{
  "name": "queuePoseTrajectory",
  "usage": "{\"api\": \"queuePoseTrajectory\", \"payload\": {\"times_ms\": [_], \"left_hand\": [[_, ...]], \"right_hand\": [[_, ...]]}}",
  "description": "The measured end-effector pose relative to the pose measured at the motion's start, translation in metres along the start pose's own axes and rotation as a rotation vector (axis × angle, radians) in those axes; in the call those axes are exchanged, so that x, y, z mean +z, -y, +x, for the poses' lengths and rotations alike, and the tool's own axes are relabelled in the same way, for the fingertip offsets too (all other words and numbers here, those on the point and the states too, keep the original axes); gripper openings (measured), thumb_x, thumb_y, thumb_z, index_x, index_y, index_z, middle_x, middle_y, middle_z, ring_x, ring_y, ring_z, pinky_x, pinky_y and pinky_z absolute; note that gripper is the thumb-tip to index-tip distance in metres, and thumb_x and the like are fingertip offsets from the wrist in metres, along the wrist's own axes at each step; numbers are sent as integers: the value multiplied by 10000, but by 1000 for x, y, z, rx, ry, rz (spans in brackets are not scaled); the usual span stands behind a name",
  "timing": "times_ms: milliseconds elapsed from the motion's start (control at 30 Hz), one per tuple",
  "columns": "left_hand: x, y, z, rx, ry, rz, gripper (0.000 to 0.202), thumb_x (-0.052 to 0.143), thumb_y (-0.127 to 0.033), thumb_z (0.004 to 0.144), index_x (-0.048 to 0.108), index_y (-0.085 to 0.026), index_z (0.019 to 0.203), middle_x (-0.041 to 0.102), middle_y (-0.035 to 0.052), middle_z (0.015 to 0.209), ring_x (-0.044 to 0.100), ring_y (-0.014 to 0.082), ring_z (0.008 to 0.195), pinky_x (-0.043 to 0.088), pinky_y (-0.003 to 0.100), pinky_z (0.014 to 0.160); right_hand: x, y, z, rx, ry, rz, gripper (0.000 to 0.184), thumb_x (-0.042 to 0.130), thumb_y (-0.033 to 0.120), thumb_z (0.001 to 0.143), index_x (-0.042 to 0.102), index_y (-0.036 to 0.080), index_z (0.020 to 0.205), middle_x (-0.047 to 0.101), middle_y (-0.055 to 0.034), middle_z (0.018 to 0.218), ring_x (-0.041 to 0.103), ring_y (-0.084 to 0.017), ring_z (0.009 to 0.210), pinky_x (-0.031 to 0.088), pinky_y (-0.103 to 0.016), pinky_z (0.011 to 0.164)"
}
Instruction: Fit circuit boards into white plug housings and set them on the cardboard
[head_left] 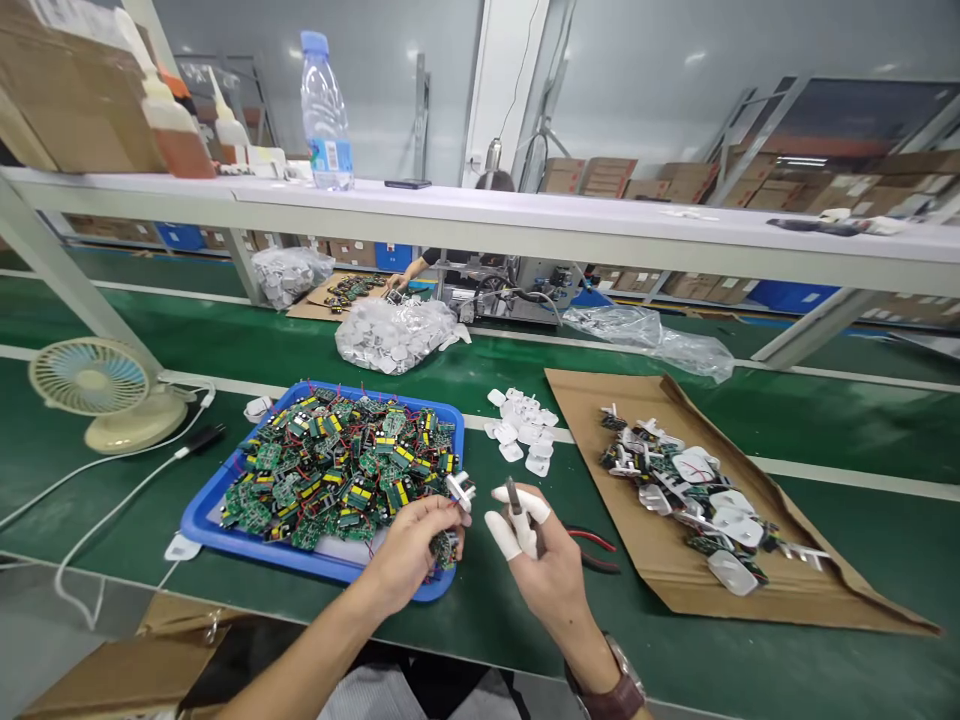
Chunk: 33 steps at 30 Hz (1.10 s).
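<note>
My left hand (416,545) is closed on a white plastic plug part (459,490), with a small green circuit board showing below it between the fingers. White finger cots cover fingertips of my right hand (544,560), which is closed around a slim, dark-tipped thing (513,494) whose kind I cannot make out. A small gap separates the two hands. Just behind the left hand, a blue tray (196,520) holds a heap of green circuit boards (330,470) with yellow parts and red wires. Red-and-black handled pliers (596,545) lie beside my right wrist.
Loose white plastic pieces (523,425) lie beyond my hands. On the right, a cardboard sheet (660,590) carries boards with white parts. A small fan (94,380) stands left. Bagged white parts (397,335) lie farther back, below a shelf (450,205); another person's hand (397,283) is behind.
</note>
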<state>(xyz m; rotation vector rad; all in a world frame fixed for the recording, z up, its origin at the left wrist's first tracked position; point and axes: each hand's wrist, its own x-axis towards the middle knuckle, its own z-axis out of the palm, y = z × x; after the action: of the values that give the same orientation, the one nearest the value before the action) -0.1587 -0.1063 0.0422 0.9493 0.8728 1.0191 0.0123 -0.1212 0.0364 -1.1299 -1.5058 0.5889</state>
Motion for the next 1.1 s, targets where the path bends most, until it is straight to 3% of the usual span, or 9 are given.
{"api": "queuePoseTrajectory", "payload": {"times_ms": [133,267,400,467,533,600,800,900,1100], "left_hand": [[3,5,-2,-210,131,-387,300,733,-386,744,550,-164,662,606,28,719,521,109,523,429,260,537],[6,11,-6,-284,249,-345,390,723,-486,797,550,-157,678,593,25,695,452,73,462,379,238,476],[5,17,-8,-43,72,94,344,754,-483,810,608,-174,841,621,8,760,523,102,529,432,244,526],[2,16,-10,165,-41,337,239,740,-407,835,639,-195,881,666,42,914,642,169,762,518,295,719],[-1,12,-12,289,-35,508,142,684,-331,879,676,-199,827,680,82,1034,631,244,1081,494,341,924],[-2,6,-13,257,53,575,191,624,-302,913,703,-193,776,687,104,1074,608,266,1158,489,334,928],[4,-5,-11,215,168,603,220,653,-296,866,686,-181,682,693,82,1024,651,215,936,488,291,808],[8,1,-9,153,174,335,362,588,-389,896,640,-174,610,690,83,832,660,210,808,505,302,749],[18,18,-11,81,-9,189,487,681,-563,841,607,-171,561,601,22,587,538,136,556,440,251,571]], "right_hand": [[3,2,-4,-3,69,36,225,677,362,886,686,235,1071,683,-108,1179,680,-201,950,569,-283,754],[3,1,-5,48,105,10,213,638,340,909,689,221,1079,710,-31,858,650,-153,691,559,-264,653],[-2,-4,-4,-111,105,-116,203,579,254,912,678,211,1084,709,-61,900,661,-171,769,564,-288,709],[-5,-7,-4,-168,129,-141,234,562,219,901,672,206,1107,713,-78,931,667,-181,796,563,-298,721],[-7,-9,-4,-148,142,-140,247,567,221,892,668,206,1117,714,-71,916,661,-177,770,559,-288,698],[-8,-9,-4,-87,133,-115,240,577,249,890,670,208,1107,704,-43,849,638,-160,698,546,-266,645],[-2,-4,-6,32,73,-59,230,621,373,888,705,214,1032,632,17,674,550,-129,564,499,-244,565],[1,-5,-8,95,64,-11,249,631,410,889,700,206,1015,638,11,686,556,-130,578,497,-243,562],[7,-9,-11,135,64,19,234,604,387,912,685,202,1032,702,-19,805,618,-146,664,531,-262,631]]}}
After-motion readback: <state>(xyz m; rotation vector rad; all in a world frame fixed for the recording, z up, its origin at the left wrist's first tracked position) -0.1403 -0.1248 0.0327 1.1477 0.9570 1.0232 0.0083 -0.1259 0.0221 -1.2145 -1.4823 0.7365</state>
